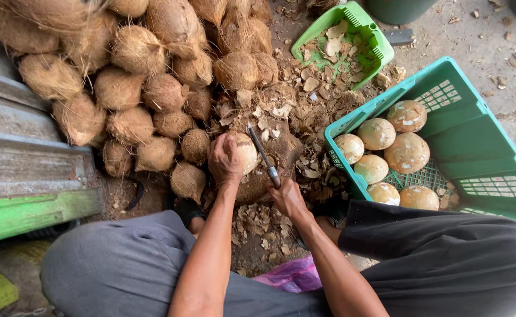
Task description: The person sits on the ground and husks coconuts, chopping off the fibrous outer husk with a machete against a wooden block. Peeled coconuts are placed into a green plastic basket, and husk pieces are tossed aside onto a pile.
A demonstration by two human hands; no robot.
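Closest in are the person's knees in grey trousers (123,270) and dark trousers (445,258), spread wide, with a scrap of purple plastic bag (293,275) on the ground between them. Both bare forearms reach forward from there. The left hand (225,159) is cupped over a half-peeled coconut (245,151), its grip wrapped firmly round the top and left side, holding it against a husk-covered block (269,170) on the ground. The right hand (287,196) has its grip closed tight on the handle of a knife (262,154), whose dark blade slants up and left, lying just against the coconut's right side. Brown shavings and bits of shell (305,111) litter the ground all around the block.

To the left and above, a big heap of unpeeled hairy coconuts (134,76) rises beside a weathered wooden step with a green edge (29,211). On the right stands a teal plastic crate (475,147) holding seven pale peeled coconuts (407,151). Further back, a smaller light-green basket (381,50) lies tilted, with husk pieces inside.
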